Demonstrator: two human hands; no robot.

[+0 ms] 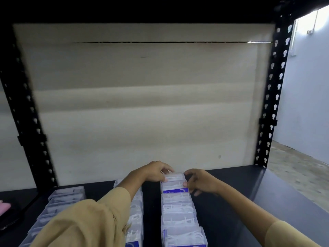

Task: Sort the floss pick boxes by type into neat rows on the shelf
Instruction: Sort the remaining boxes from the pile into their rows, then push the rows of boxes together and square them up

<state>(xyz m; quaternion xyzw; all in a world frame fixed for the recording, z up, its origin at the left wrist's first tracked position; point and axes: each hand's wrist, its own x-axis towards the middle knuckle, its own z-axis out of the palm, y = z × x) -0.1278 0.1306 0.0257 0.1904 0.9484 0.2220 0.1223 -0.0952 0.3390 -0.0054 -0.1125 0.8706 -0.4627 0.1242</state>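
Three rows of clear boxes run front to back on the dark shelf (231,202). The left grip (156,171) and right grip (200,182) are both curled round the end box (173,177), the farthest in the right row (179,211). One grip holds each side. The left sleeve (85,223) hides most of the middle row (137,218) and part of the left row (65,195). The nearest boxes are cut off by the frame. Labels are too blurred to tell types. A pink thing (4,207) is cut off at far left.
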